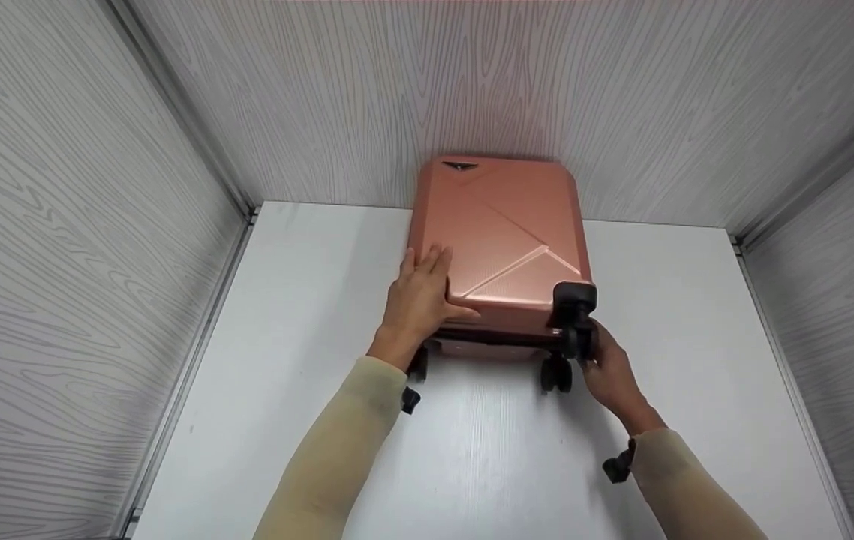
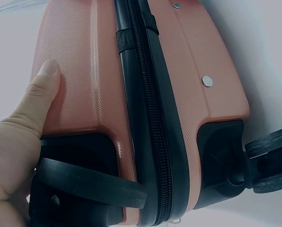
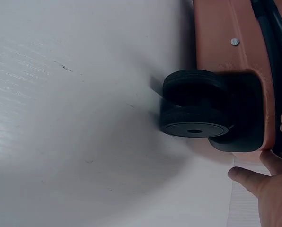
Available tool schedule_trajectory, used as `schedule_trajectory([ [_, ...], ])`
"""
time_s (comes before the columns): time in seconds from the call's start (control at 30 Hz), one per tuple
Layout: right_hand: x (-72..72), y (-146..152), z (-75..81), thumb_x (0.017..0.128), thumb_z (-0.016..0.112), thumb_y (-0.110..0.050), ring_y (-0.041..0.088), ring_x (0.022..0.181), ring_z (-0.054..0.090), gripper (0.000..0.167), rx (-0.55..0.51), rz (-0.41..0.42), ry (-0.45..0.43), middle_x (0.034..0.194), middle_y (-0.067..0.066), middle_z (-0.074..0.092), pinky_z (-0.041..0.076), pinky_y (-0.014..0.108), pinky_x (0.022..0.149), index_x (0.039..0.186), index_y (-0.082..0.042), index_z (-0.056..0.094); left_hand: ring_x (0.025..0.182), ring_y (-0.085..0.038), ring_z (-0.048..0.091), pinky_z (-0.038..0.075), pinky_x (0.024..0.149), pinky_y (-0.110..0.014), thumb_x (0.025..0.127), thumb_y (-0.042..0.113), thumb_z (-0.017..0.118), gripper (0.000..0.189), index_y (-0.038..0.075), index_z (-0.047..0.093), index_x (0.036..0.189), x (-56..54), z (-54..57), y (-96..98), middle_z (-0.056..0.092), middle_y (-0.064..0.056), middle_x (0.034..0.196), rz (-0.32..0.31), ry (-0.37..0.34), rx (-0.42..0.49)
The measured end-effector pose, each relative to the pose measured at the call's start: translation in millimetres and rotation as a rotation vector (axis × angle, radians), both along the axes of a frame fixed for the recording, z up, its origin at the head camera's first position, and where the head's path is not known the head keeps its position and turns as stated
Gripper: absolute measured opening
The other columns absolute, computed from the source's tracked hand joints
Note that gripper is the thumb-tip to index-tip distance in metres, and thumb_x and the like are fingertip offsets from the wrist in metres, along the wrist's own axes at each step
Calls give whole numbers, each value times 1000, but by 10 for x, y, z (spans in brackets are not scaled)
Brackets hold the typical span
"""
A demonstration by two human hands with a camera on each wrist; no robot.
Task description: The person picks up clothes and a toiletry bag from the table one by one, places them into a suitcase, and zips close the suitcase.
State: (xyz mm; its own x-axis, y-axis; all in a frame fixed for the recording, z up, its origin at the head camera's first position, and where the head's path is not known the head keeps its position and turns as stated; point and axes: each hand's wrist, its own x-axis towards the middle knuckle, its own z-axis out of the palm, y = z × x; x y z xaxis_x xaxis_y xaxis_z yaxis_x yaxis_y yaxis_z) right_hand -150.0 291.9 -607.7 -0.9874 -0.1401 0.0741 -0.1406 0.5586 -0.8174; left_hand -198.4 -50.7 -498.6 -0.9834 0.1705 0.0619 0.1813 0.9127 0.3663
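A pink hard-shell suitcase [image 1: 502, 232] lies with its patterned face up and its wheeled end toward me. My left hand [image 1: 416, 300] rests on its near left corner, fingers laid straight over the face. The left thumb [image 2: 44, 87] presses the wheeled end beside a black wheel [image 2: 91, 184]. At the near right corner, my right hand [image 1: 611, 371] holds the edge behind the upper wheel [image 1: 578, 337], which partly hides its fingers. In the right wrist view, one finger [image 3: 247, 177] sticks out past the corner near the lower wheel [image 3: 193, 104].
A white surface [image 1: 472, 465] lies under the suitcase. Wood-grain panels stand at the left [image 1: 59, 262], back [image 1: 367, 90] and right [image 1: 840, 300]. The suitcase's far end is close to the back panel. A black zipper [image 2: 150, 104] runs across its wheeled end.
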Motion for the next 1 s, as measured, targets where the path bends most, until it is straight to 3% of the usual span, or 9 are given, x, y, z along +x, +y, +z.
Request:
schedule_trajectory([
  [0.17,13,7,-1,102,58,5,40,146,49,57,-23,11,13,153,22,56,43,60,115,156,-3,45,158,-48,26,55,102,-57,67,76,82,125,17,33,167,0,-4,11,34,-8,172,3,9,-25],
  [0.37,55,-53,-29,99,65,0,42,137,56,56,35,-69,56,144,26,61,44,59,111,153,0,49,157,-49,26,54,105,-57,67,75,83,126,16,34,167,4,-6,11,35,-9,171,0,13,-1],
  [0.67,113,-131,-62,101,63,3,42,141,53,60,-59,-65,36,148,28,58,45,59,113,157,2,41,157,-48,27,53,107,-57,65,76,83,127,17,35,166,2,-17,3,35,-8,171,7,17,-5],
  [0.9,211,-282,-108,101,70,-6,39,132,61,54,-65,-196,114,140,23,64,49,56,108,151,-2,50,157,-50,27,53,107,-57,67,74,84,125,15,35,166,-5,-21,16,35,-10,171,-14,26,6],
  [1.0,227,-368,-131,102,68,-5,39,129,62,53,-83,-207,163,139,24,63,49,56,106,151,1,48,156,-50,28,53,106,-57,67,75,83,125,16,36,166,0,-23,8,36,-9,171,0,32,-10],
])
